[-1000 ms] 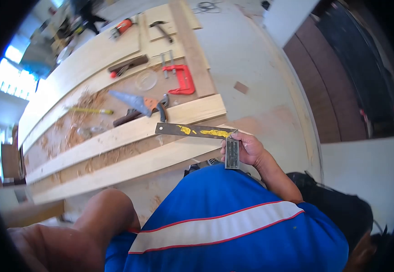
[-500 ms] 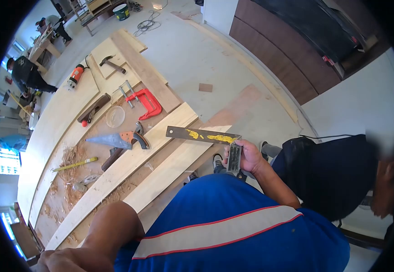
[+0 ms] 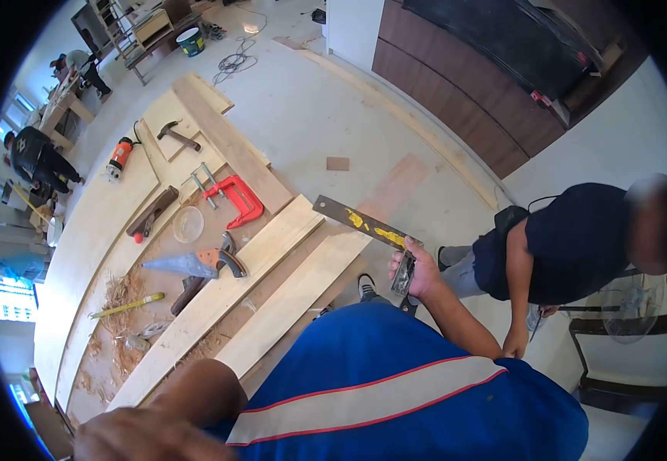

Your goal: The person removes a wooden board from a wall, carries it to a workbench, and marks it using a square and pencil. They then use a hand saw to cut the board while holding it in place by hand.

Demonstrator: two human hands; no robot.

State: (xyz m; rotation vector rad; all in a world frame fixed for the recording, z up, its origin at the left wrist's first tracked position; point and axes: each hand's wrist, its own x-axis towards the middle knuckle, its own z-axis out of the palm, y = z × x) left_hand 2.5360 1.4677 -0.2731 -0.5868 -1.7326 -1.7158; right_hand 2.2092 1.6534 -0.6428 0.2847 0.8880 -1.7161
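Fingers wrapped snugly around its handle, the right grip [image 3: 422, 270] has hold of a yellow-smeared try square [image 3: 369, 225], tilted near the ends of pale boards [image 3: 276, 244] on a bench [image 3: 272, 284], a co-worker [image 3: 579, 246] alongside. At that slant, it appears to be checking no edge. The left grip [image 3: 137, 436] (blurred, low in frame) cannot be read as open, closed or loaded.

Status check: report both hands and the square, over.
Right hand grips try square by stock. Left hand blurred, grip unclear. Co-worker close on right.
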